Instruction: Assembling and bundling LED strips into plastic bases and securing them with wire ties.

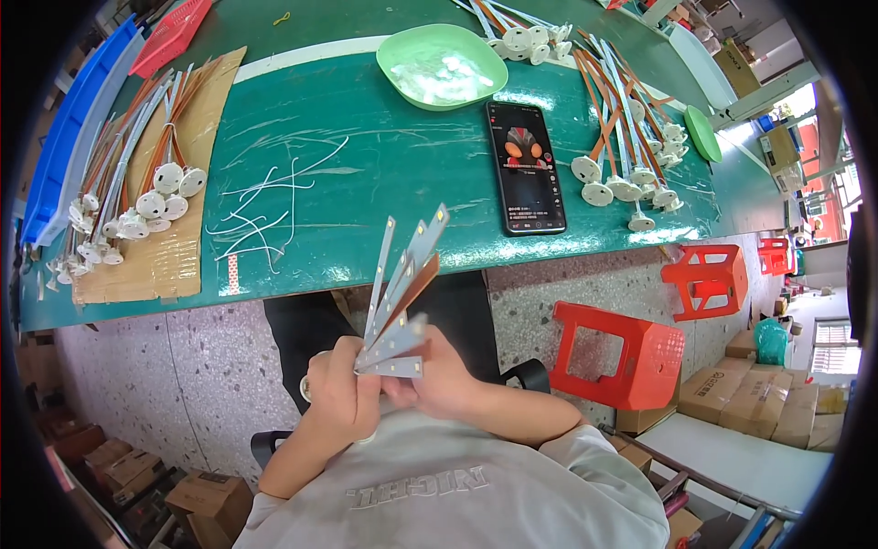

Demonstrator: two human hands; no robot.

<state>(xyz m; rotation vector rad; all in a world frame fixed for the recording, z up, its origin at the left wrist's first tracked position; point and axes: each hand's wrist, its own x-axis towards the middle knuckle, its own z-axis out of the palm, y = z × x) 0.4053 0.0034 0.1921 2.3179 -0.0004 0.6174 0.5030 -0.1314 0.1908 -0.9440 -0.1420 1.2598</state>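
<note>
My left hand (337,395) grips a fanned bundle of thin grey and copper-coloured strips (402,293) with small pale pads near their ends. The strips point up and to the right, over the green table's (384,165) front edge. My right hand (444,375) presses against the lower ends of the same bundle from the right. Both hands are held close to my chest, above my lap.
On the table lie loose white wire ties (265,206), a phone (525,167) with a lit screen, a green bowl (442,66) of small white parts, and piles of strips with white round sockets at left (137,197) and right (631,156). Red stools (622,352) stand right.
</note>
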